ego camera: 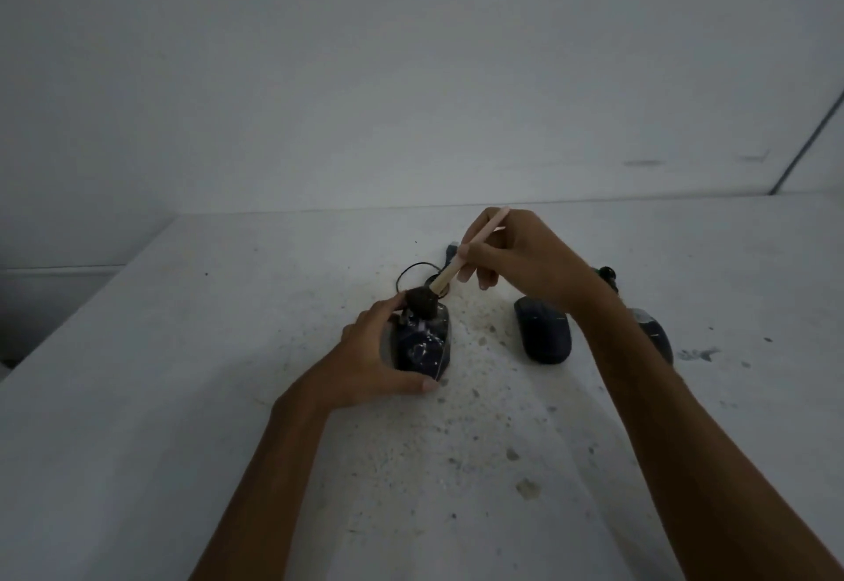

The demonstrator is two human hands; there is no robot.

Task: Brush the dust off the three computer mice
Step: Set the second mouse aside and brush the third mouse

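A dark wired mouse (pixel 422 345) lies on the white table, speckled with pale dust. My left hand (pixel 370 352) grips it from the left side, thumb along its near edge. My right hand (pixel 511 256) holds a pale wooden brush (pixel 461 261) like a pen, its dark bristles (pixel 422 299) resting on the front end of that mouse. A second dark mouse (pixel 543 336) sits to the right. A third mouse (pixel 653 334) is mostly hidden behind my right forearm.
The white table (pixel 228 352) is scattered with dust and crumbs around and in front of the mice. A black cable loop (pixel 413 272) and a USB plug (pixel 451 251) lie behind the held mouse. A wall rises just beyond the table's far edge.
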